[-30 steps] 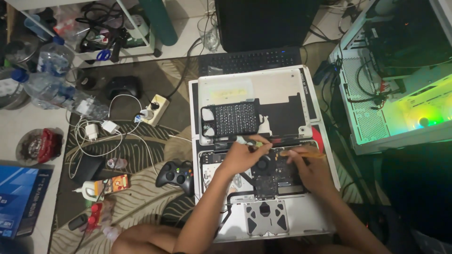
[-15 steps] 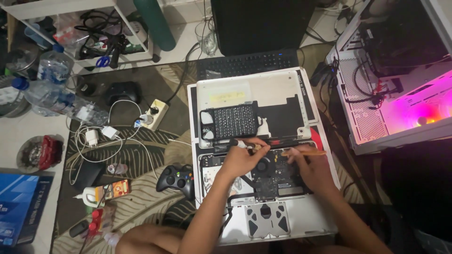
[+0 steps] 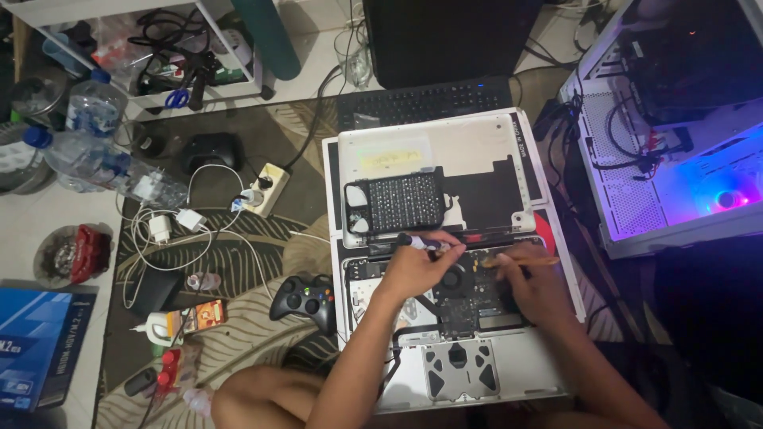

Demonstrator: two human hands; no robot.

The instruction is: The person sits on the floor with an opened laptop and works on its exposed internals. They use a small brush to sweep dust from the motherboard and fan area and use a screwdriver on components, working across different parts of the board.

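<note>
An opened laptop [image 3: 453, 318] lies bottom-up on the patterned rug [image 3: 238, 318], at the rug's right edge, with its removed bottom cover [image 3: 477, 151] laid above it and a black perforated part [image 3: 397, 202] resting on that cover. Both hands work over the exposed board [image 3: 469, 298], near the laptop's top edge. The left hand [image 3: 413, 266] is closed around a dark-handled screwdriver [image 3: 421, 241], its tip pointing toward the fan. The right hand [image 3: 536, 286] pinches a thin orange stick [image 3: 528, 260], held nearly flat over the board.

As I judge it, the main risk is a slip: the metal tip sits close to bare circuitry, and a skid could scratch a trace or nick a cable. Any loosened screw could roll off into the rug's pattern and be hard to find. The soft rug may also let the laptop rock under pressure.

The floor around is crowded. A lit white computer case [image 3: 675, 183] stands off the rug's right edge, a black keyboard [image 3: 425, 99] at the rug's top edge. A power strip [image 3: 266, 187] with white chargers and tangled cords lies left of the laptop, a black game controller [image 3: 304, 298] just beside its left side. Water bottles [image 3: 95, 159] and a blue box [image 3: 40, 345] sit at the far left.
</note>
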